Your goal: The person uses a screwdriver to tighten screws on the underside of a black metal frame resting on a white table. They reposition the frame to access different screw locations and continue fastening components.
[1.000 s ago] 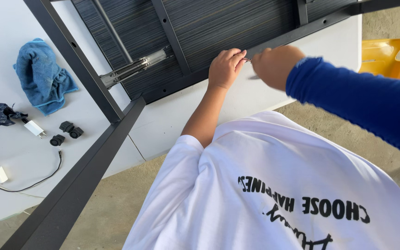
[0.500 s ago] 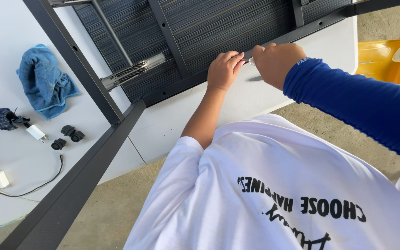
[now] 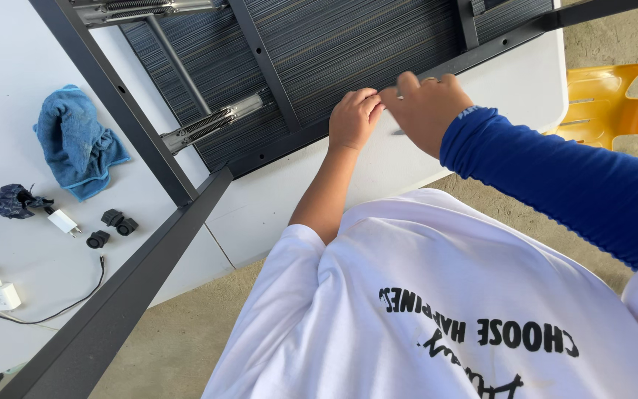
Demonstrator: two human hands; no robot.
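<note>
Both hands shifted left, two hands [image 3: 356, 118] [image 3: 426, 111] on frame [image 3: 289, 140]

white table [image 3: 481, 140], concrete floor [image 3: 179, 340], yellow plastic chair [image 3: 614, 103], daylight

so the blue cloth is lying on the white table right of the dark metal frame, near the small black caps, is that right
Not quite. The blue cloth lies on the white table left of the dark metal frame, not right of it. It is indeed near the small black caps, which sit just below it. The head view shows this.
</note>
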